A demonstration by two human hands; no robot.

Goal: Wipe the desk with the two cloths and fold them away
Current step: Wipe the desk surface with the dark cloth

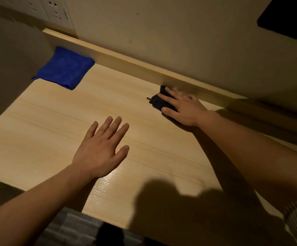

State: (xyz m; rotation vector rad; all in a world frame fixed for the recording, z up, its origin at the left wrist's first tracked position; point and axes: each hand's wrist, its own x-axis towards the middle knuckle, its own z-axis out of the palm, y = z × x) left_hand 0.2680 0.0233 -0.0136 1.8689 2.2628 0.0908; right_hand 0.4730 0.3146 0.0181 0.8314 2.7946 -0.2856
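A folded bright blue cloth [65, 68] lies at the far left corner of the light wooden desk [55, 121], against the raised back ledge. A dark, small folded cloth [157, 102] sits near the back ledge at the right, mostly hidden under my right hand [181, 108], which presses on it with the fingers over its top. My left hand [102, 148] hovers flat over the middle of the desk, fingers spread, holding nothing.
A wooden back ledge [135, 64] runs along the wall. Wall sockets [55, 11] are at the upper left. A dark object [289, 16] hangs at the upper right. A grey surface borders the desk's left side. My shadow falls on the near edge.
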